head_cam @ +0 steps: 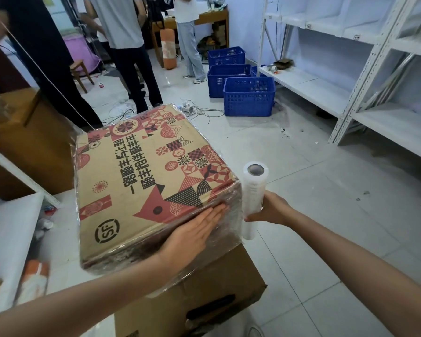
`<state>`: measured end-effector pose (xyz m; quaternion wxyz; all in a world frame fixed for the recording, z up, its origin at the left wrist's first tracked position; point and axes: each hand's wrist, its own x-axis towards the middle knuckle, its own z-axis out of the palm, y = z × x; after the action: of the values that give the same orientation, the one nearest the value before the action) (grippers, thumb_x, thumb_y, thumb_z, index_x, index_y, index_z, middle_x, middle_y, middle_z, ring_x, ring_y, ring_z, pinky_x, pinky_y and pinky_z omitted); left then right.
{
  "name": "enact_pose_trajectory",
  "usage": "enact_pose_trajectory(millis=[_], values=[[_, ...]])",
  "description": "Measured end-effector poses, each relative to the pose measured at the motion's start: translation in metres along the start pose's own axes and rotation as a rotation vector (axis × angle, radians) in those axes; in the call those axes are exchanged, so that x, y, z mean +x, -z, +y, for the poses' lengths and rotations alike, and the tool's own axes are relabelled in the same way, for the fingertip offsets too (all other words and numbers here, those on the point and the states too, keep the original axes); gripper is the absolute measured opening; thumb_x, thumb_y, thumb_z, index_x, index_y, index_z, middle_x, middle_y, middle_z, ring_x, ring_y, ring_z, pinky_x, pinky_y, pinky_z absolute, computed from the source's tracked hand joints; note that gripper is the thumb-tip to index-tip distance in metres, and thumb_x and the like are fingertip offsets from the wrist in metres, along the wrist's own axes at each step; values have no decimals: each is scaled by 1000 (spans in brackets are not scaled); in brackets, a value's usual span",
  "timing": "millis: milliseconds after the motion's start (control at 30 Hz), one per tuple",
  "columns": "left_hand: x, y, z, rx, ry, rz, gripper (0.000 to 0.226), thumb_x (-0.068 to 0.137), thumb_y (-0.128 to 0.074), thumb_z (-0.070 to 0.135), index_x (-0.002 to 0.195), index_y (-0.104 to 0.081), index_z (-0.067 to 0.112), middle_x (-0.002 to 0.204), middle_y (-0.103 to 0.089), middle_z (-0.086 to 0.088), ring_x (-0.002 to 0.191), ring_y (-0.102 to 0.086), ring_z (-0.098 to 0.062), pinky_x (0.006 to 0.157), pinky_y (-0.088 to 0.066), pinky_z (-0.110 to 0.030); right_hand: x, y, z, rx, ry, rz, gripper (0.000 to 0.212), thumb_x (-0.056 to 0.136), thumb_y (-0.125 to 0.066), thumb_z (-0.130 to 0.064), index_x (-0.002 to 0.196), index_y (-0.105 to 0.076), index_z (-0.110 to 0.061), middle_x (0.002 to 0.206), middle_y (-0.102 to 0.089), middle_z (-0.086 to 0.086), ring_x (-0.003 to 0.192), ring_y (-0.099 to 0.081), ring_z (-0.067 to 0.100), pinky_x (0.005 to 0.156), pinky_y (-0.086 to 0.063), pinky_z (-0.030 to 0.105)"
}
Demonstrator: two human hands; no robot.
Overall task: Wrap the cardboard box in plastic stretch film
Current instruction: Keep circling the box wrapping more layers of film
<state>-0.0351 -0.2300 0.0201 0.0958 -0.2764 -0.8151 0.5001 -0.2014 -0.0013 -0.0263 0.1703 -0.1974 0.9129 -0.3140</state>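
Note:
A cardboard box (141,181) with red and black printed patterns lies in front of me on top of a plain brown carton (204,295). Clear stretch film covers its sides and shines on the near face. My left hand (192,229) lies flat with straight fingers, pressing the film against the near side of the box by its right corner. My right hand (270,210) grips a white roll of stretch film (253,198), held upright just right of that corner. A sheet of film runs from the roll onto the box.
Several blue plastic crates (248,96) stand on the tiled floor beyond the box. White metal shelving (365,76) fills the right side. Several people (127,45) stand at the back left. Cables (195,110) lie on the floor. Brown cartons (32,132) and a white shelf (7,232) are at left.

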Motion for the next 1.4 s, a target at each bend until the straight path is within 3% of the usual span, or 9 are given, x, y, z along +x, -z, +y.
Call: enact_pose_trajectory(millis=[267,500,633,800,933,1033,1167,1300,1400], values=[[-4,4,-10,31,-64,-17,76,100,-21,41,140,6,-18,142,18,-42,130,20,-56,103,19,-59,3,1,0,-31,9,7,62,49,-77,-59,100,-49,-37,92,-64,-14,84,-61,15,66,-49,31],[-18,-4,-3,112,-328,-46,66,96,-19,22,138,13,-17,147,19,-35,126,26,-55,101,20,-58,6,-1,-4,-72,9,9,64,46,-74,-64,100,-48,-40,89,-63,-17,82,-61,15,63,-45,28],[-19,2,-12,115,-238,-80,76,97,-18,33,135,25,-17,144,29,-34,128,31,-52,101,25,-58,7,0,-5,-64,24,2,68,51,-77,-61,109,-49,-37,96,-62,-15,87,-61,17,70,-50,32],[-20,20,-33,36,-8,15,75,96,-23,49,147,-3,-3,146,24,-34,133,30,-49,101,27,-64,10,1,-1,-47,52,-32,69,54,-80,-57,112,-51,-34,101,-64,-11,90,-61,18,72,-50,32],[-1,33,-29,-31,-5,-9,75,97,-24,47,145,-9,-8,148,17,-35,136,25,-48,105,25,-60,12,1,-1,-49,61,-78,59,52,-79,-54,102,-53,-34,93,-66,-12,85,-62,15,74,-55,39],[29,37,-15,-10,-110,7,82,96,-31,46,142,3,-13,145,20,-38,131,29,-54,101,26,-63,15,2,-1,-64,72,-114,61,54,-81,-52,106,-56,-32,95,-67,-10,86,-63,16,76,-54,37],[52,39,-24,-113,41,23,90,98,-28,47,130,22,-22,140,28,-37,130,28,-50,105,21,-57,18,4,2,-77,69,-110,68,53,-81,-55,112,-55,-32,97,-66,-9,87,-62,18,73,-53,35],[45,43,-44,-69,227,42,74,97,-23,47,146,0,-4,149,21,-28,134,28,-45,107,23,-57,18,7,6,-72,77,-107,59,44,-75,-65,91,-48,-43,79,-58,-20,75,-58,10,57,-40,25],[36,42,-41,-131,350,21,73,95,-16,46,149,1,1,153,13,-23,141,17,-39,113,15,-53,19,6,7,-69,102,-132,58,41,-72,-70,86,-44,-46,78,-57,-21,75,-58,8,60,-43,26]])
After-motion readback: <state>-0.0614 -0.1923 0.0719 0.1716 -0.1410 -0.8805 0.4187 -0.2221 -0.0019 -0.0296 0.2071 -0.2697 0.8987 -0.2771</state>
